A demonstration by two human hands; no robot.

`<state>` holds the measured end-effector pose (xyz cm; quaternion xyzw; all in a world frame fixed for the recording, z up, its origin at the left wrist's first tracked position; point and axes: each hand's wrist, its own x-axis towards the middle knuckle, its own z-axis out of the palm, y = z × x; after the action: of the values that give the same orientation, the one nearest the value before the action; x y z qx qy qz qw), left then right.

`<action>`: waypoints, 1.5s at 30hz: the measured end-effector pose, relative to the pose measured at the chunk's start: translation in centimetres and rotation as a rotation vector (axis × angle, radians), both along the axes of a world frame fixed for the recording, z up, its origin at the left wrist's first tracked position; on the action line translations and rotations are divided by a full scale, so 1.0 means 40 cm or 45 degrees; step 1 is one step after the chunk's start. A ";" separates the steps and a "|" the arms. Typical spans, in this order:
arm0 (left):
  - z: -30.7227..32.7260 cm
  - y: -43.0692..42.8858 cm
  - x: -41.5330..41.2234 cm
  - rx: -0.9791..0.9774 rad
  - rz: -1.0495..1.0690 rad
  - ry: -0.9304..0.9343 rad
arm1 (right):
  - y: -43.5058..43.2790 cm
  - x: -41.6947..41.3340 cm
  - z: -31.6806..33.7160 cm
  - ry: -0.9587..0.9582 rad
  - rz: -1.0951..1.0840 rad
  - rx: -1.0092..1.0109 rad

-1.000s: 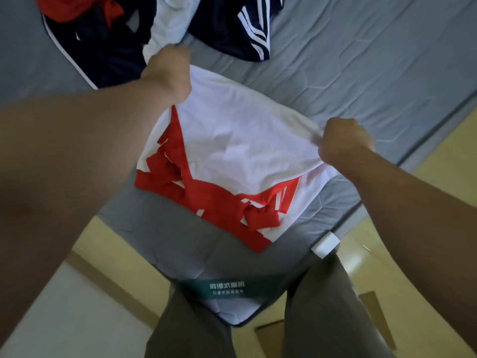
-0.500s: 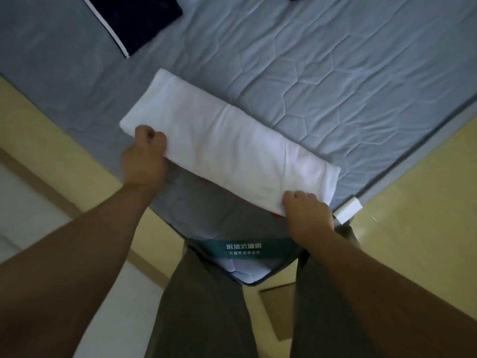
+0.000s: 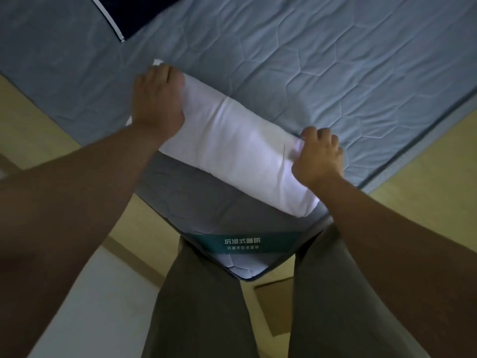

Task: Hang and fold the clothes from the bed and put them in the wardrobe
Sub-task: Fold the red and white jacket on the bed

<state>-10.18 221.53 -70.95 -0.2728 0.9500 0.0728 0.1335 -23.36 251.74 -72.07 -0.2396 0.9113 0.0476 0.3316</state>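
Two grips share one folded white garment. My left grip lies flat and wide, pressing one end down, I judge to pin the fold. My right grip pinches the other end, likely to carry it across. The garment lies between them on the quilted grey bed. A navy garment lies beyond the left grip, and pale yellow floor shows outside the right.

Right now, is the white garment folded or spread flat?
Folded. The white garment lies as a narrow band on the mattress; the left hand rests on one end, the right hand grips the other.
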 end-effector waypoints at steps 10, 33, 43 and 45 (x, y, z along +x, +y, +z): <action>-0.060 -0.104 -0.164 0.301 -0.299 -0.671 | -0.024 -0.151 -0.032 -0.677 0.233 0.505; 0.275 -0.175 0.124 -0.092 -0.144 -0.103 | -0.203 -0.376 0.238 0.164 0.451 -0.046; 0.032 0.064 0.286 -0.261 -0.355 -0.118 | -0.018 -0.258 0.076 0.495 0.815 -0.121; -0.025 0.124 0.312 -0.149 -0.349 -0.249 | 0.038 -0.211 0.013 0.368 0.825 0.046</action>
<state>2.29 226.49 -71.96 -0.1540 0.9633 -0.0282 0.2180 -31.82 253.25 -71.54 -0.5010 0.8245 0.1999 0.1711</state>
